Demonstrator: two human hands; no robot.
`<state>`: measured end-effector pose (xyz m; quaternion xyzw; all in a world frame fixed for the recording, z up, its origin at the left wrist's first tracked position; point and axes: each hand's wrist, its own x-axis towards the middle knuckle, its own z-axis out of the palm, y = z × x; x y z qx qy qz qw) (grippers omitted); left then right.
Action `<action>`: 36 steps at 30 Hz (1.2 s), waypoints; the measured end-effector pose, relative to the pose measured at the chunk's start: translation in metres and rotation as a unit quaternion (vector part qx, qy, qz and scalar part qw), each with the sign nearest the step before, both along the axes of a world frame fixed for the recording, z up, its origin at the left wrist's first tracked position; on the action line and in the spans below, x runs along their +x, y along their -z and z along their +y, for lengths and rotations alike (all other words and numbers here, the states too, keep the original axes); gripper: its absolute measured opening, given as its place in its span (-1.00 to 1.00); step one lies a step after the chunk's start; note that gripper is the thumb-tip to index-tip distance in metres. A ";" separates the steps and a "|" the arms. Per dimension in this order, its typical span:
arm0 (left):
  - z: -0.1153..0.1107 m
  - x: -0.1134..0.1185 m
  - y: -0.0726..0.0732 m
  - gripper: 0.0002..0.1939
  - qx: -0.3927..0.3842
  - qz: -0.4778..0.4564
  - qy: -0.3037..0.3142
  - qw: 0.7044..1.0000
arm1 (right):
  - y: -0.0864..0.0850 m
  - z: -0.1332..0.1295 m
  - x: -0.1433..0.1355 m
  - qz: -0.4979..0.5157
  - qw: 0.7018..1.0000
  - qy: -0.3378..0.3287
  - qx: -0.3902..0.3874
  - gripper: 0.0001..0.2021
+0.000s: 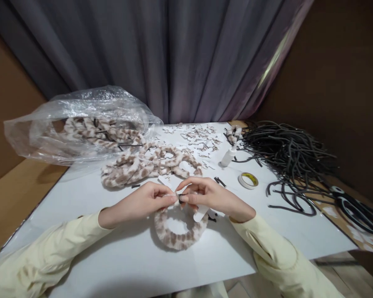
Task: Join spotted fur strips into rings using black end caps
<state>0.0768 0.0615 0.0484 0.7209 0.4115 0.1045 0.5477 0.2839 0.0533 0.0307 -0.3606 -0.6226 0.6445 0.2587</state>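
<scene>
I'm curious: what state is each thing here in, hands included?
Left hand: pinching the fluffy ring
Right hand: pinching a black piece
Fluffy ring: held at its far edge
Other rings: clustered together
Plastic bag: bulging, crumpled
Bottle: standing
Tape roll: lying flat
Black cords: loosely tangled
Scissors: lying down, open or shut unclear
Curtain: hanging in folds

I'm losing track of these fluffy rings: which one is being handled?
The frontmost ring, its far edge held by the left hand and right hand; the other rings lie farther back, untouched.
</scene>
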 end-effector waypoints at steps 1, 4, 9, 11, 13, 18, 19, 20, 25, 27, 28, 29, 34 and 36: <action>0.000 0.000 -0.001 -0.65 -0.006 -0.003 -0.002 1.000 | -0.001 0.000 0.001 -0.001 1.000 -0.007 0.003 -0.72; 0.000 -0.001 -0.003 -0.67 -0.024 -0.017 -0.014 0.999 | -0.005 -0.001 0.004 -0.035 0.998 -0.014 0.056 -0.70; 0.003 -0.002 -0.003 -0.72 -0.069 -0.052 -0.017 0.996 | -0.009 -0.005 0.003 -0.103 0.969 0.015 0.224 -0.72; 0.004 -0.002 -0.001 -0.72 -0.093 -0.068 -0.015 0.993 | -0.009 -0.006 0.002 -0.107 0.962 0.024 0.250 -0.74; 0.005 -0.002 0.001 -0.72 -0.119 -0.075 -0.015 0.990 | -0.009 -0.007 0.000 -0.110 0.960 0.028 0.256 -0.76; 0.007 -0.003 0.002 -0.70 -0.167 -0.073 0.001 0.983 | -0.012 -0.010 0.000 -0.099 0.977 -0.004 0.186 -0.76; 0.007 -0.003 0.002 -0.71 -0.169 -0.072 0.002 0.983 | -0.013 -0.010 0.000 -0.094 0.980 -0.009 0.176 -0.77; 0.007 -0.003 0.001 -0.71 -0.168 -0.071 0.001 0.983 | -0.013 -0.011 0.000 -0.090 0.981 -0.012 0.170 -0.78; 0.005 -0.002 -0.006 -0.71 -0.115 -0.042 0.002 0.992 | -0.015 -0.012 0.000 -0.088 0.980 -0.010 0.179 -0.80; 0.004 -0.002 -0.009 -0.71 -0.076 -0.025 0.007 0.997 | -0.015 -0.012 0.000 -0.090 0.979 -0.008 0.183 -0.80; 0.004 -0.002 -0.011 -0.72 -0.060 -0.018 0.009 0.998 | -0.015 -0.012 0.001 -0.091 0.979 -0.009 0.184 -0.80; 0.003 -0.002 -0.012 -0.72 -0.049 -0.013 0.012 0.999 | -0.015 -0.012 0.001 -0.092 0.979 -0.012 0.184 -0.80; 0.005 -0.004 -0.014 -0.69 -0.054 -0.005 0.038 0.998 | -0.012 -0.011 0.002 -0.070 0.984 -0.026 0.159 -0.77; 0.005 -0.004 -0.013 -0.66 -0.064 -0.004 0.038 0.997 | -0.010 -0.010 0.003 -0.055 0.990 -0.026 0.125 -0.69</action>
